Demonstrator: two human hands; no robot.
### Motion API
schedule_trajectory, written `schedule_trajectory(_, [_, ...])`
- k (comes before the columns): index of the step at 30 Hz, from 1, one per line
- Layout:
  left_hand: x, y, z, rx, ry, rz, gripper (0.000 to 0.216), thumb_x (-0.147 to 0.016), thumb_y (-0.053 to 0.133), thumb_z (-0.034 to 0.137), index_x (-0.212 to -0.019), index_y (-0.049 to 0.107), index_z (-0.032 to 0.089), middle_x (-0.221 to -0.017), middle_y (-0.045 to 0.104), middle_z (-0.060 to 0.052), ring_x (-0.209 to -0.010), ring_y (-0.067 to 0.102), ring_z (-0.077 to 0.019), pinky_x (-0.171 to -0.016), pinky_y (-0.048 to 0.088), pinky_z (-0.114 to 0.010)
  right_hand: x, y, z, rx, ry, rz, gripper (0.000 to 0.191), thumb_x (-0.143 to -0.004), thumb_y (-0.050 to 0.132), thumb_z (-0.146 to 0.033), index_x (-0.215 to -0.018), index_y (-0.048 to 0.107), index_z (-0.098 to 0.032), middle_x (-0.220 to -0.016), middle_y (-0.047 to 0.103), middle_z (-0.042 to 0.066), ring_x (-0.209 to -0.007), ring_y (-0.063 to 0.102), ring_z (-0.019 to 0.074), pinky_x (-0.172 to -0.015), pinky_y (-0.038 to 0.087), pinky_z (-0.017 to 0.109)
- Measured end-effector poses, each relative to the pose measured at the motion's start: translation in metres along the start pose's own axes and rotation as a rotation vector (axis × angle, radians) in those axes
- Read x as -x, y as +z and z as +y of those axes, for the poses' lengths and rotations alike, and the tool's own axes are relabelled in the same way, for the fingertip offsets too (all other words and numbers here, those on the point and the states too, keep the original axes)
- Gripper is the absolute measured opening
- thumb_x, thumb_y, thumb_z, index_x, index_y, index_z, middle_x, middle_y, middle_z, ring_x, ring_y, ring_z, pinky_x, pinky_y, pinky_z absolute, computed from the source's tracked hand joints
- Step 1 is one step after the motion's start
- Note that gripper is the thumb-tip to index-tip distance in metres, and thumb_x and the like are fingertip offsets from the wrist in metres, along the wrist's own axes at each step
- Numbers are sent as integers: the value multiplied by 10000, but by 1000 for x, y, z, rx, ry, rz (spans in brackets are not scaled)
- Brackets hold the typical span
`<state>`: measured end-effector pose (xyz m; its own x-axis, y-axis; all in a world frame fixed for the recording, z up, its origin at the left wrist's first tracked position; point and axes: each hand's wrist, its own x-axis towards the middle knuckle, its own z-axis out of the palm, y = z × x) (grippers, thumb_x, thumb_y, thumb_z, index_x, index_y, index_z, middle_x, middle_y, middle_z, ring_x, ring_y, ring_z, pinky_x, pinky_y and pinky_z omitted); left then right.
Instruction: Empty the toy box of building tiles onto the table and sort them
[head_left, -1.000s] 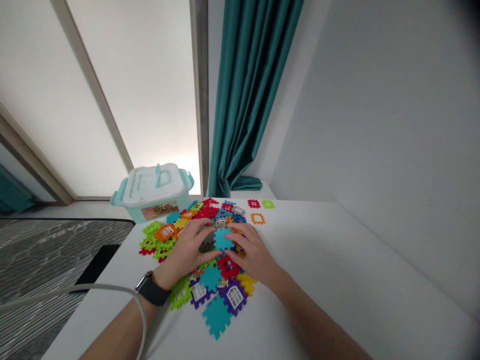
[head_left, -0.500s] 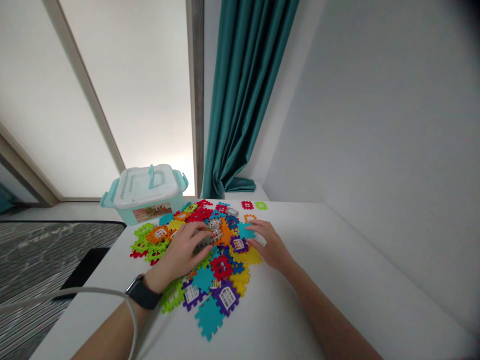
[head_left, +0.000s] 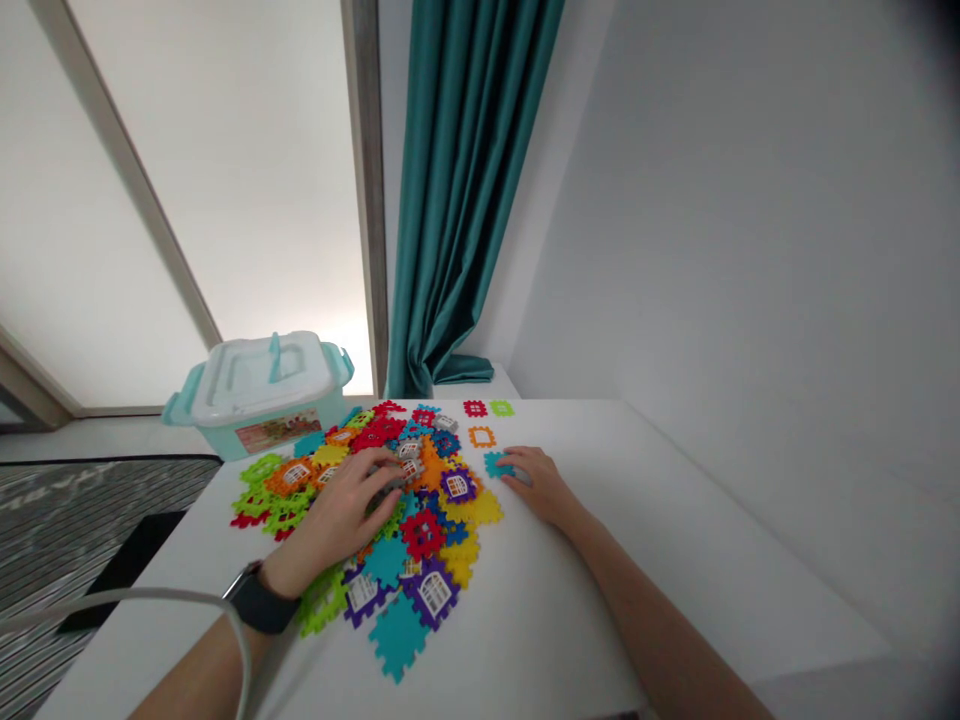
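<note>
A heap of colourful toothed interlocking tiles (head_left: 424,535) covers the middle of the table. My left hand (head_left: 352,505) lies over the heap, fingers bent and spread apart; what is beneath its palm is hidden. Just right of the heap, my right hand (head_left: 538,484) has its fingertips on a blue interlocking tile (head_left: 493,464), which lies at the table surface, partly covered by the fingers. Beyond it lie an orange frame-shaped tile (head_left: 481,437), a red tile (head_left: 475,408) and a light green tile (head_left: 502,408), each separate from the heap.
A lidded light-blue storage box (head_left: 262,390) stands at the table's back left. A pale cable (head_left: 135,594) crosses the left forearm. Teal curtains (head_left: 461,200) hang behind the white table (head_left: 555,610), and a grey wall (head_left: 735,280) rises at the right.
My right hand has drawn the blue tile off the heap's right edge to a spot near the orange frame tile. My left hand stays over the heap. The view has shifted slightly right.
</note>
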<state>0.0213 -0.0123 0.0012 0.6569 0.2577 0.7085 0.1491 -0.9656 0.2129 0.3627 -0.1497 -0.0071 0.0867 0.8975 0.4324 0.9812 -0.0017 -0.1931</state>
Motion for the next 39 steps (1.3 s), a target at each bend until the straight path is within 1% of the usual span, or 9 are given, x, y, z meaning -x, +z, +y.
schedule_trajectory(6, [0,0,1,0,1,-1,227,-977,503,257,-1135,663,226,-1225,594,-111,-1128,599,-249,-966,522,-421,0,2,-8,48,-8,-9,246,-930,563,-267,-1095,736,-323,-1251,657,63,-1167,598,253,-1033,436,465])
schedule_trajectory(19, [-2,-3,5,6,-9,-5,233,-984,484,260,-1117,673,233,-1206,605,-106,-1105,605,-245,-951,534,-417,-1,2,-15,20,-61,9,242,-946,547,-276,-1112,722,-306,-1149,669,55,-1095,600,230,-992,448,426])
schedule_trajectory(26, [-2,-2,5,13,-9,-13,233,-979,485,248,-1111,677,226,-1203,604,-108,-1104,607,-250,-949,529,-420,-1,2,-16,15,-42,14,248,-950,543,-288,-1138,704,-303,-1145,672,50,-1097,594,219,-996,444,409])
schedule_trajectory(31, [-1,-1,3,18,-6,-23,234,-983,484,249,-1118,674,222,-1214,595,-112,-1116,604,-248,-958,525,-421,-1,2,-17,4,-19,1,250,-939,551,-270,-1145,691,-295,-1160,663,56,-1107,593,222,-1011,440,425])
schedule_trajectory(36, [-1,-2,2,17,-5,-24,234,-981,489,249,-1115,680,228,-1213,604,-109,-1113,609,-247,-959,529,-420,-1,-1,-15,-107,-20,58,328,-920,556,-251,-1237,639,-268,-1200,641,79,-1136,591,231,-1022,466,434])
schedule_trajectory(39, [-1,-3,2,13,-7,-27,233,-982,489,255,-1108,683,227,-1211,610,-112,-1114,612,-251,-958,532,-427,1,-7,-19,-178,-14,91,303,-920,544,-261,-1206,640,-230,-1177,658,95,-1129,598,251,-1022,477,462])
